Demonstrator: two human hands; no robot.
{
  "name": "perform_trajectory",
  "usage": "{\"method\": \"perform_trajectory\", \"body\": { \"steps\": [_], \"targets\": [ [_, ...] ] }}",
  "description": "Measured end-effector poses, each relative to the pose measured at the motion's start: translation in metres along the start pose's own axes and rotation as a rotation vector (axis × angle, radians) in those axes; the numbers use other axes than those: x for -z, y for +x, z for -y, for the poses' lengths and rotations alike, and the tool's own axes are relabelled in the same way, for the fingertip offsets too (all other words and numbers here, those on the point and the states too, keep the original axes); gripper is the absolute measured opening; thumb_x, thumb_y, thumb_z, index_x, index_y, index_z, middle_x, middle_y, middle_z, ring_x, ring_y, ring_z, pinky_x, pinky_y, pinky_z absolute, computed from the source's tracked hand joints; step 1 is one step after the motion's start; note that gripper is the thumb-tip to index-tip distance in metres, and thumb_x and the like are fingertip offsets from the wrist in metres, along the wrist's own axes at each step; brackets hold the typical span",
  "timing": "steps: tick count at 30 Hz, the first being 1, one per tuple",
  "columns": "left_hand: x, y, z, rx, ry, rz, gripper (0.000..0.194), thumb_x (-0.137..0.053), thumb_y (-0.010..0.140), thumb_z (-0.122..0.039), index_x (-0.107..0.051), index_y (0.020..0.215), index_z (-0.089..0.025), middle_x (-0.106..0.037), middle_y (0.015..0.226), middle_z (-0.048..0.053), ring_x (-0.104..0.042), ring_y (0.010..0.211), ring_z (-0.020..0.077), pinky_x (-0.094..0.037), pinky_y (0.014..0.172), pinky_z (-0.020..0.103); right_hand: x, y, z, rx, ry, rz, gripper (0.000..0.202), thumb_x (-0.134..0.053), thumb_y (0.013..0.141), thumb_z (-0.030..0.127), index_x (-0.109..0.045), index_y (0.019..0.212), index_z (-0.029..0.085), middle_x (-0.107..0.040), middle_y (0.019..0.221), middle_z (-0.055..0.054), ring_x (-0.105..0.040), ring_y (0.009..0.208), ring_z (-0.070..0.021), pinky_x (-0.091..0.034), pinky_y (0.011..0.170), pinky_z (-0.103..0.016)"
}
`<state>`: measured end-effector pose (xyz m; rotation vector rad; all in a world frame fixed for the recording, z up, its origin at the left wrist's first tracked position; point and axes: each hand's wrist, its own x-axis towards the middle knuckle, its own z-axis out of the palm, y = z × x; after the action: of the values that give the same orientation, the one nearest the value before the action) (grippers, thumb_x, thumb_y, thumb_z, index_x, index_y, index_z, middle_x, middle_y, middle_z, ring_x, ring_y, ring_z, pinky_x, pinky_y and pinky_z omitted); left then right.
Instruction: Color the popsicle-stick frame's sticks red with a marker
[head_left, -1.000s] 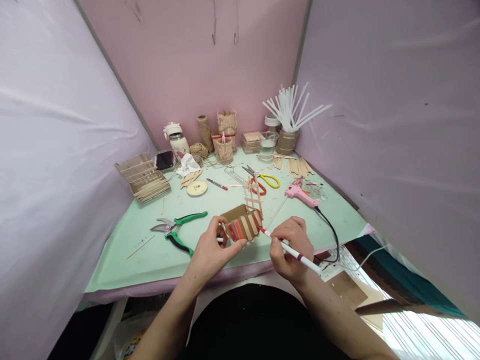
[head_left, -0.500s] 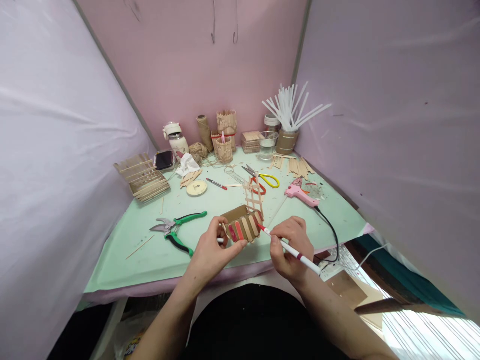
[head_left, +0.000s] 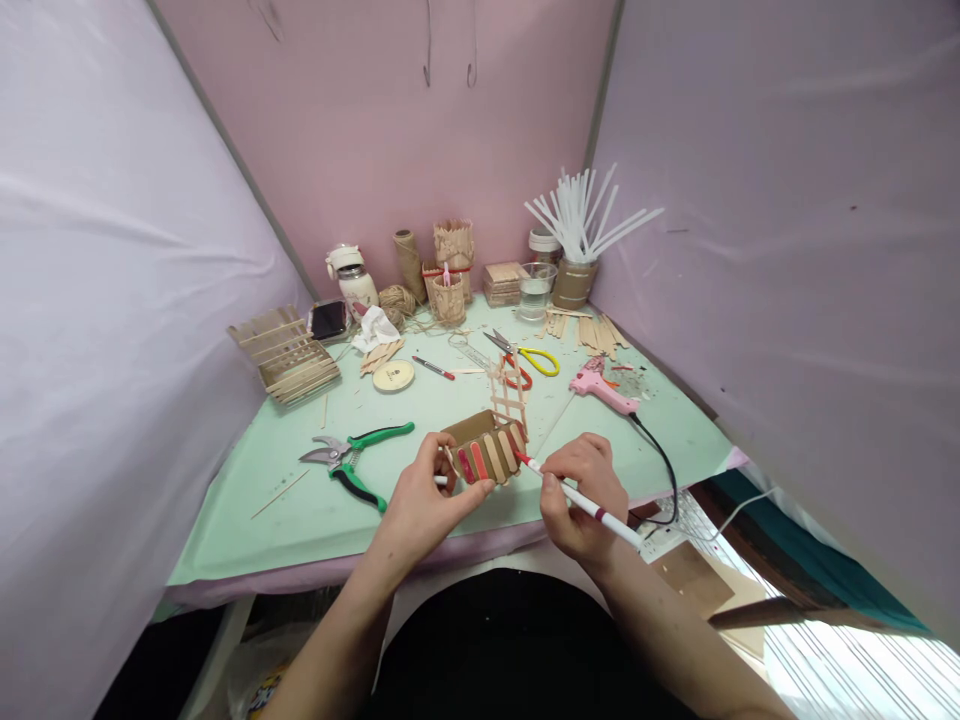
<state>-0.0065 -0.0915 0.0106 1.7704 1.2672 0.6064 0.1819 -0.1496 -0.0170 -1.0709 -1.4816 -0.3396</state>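
Observation:
My left hand [head_left: 433, 490] grips a small cardboard box [head_left: 472, 428] by its left end, thumb along the lower front edge. Wooden craft sticks stand side by side on the box's front; some are coloured red or dark red, others are bare wood. A small stick lattice [head_left: 508, 395] rises at the back right of the box. Between the fingers of my right hand [head_left: 585, 495] is a white marker [head_left: 592, 507], its red tip at the rightmost stick. A white cap-like piece [head_left: 441, 481] shows beside my left fingers.
Green-handled pruning shears [head_left: 352, 462] lie left of the box. Scissors [head_left: 532, 358], a red pen [head_left: 433, 367] and a round lid [head_left: 394, 375] lie behind it. A pink glue gun [head_left: 604, 388] with a black cord rests at right. A cup of water [head_left: 535, 295] stands at the back.
The marker tip has shifted very slightly downward along the rightmost stick. Both hands keep their grips, and the box stays in place.

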Motion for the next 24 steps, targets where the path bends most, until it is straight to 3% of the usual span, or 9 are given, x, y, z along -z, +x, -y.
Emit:
{"method": "perform_trajectory", "body": {
  "steps": [16,24],
  "targets": [
    [0.0002,0.0009,-0.0002,0.003,0.001,-0.018,0.048,-0.073,0.076,-0.048,-0.047,0.108,-0.024,-0.059,0.081,-0.005,-0.052,0.065,0.0125,-0.045,0.064,0.026,0.0004,-0.0006,0.0003,0.002,0.010,-0.002,0.016,-0.053,0.081,0.007,-0.049,0.081,0.022,-0.057,0.064,0.005,-0.051,0.057,-0.0125,-0.040,0.072,-0.037],
    [0.0005,-0.0004,-0.0024,0.001,0.000,-0.001,0.046,-0.073,0.077,-0.048,-0.047,0.105,-0.024,-0.060,0.079,-0.005,-0.053,0.066,0.0128,-0.045,0.064,0.026,-0.0011,-0.0016,-0.0019,0.003,-0.013,-0.028,0.017,-0.054,0.082,0.007,-0.055,0.089,0.022,-0.062,0.070,0.003,-0.058,0.062,-0.0138,-0.042,0.074,-0.037]
  ]
}}
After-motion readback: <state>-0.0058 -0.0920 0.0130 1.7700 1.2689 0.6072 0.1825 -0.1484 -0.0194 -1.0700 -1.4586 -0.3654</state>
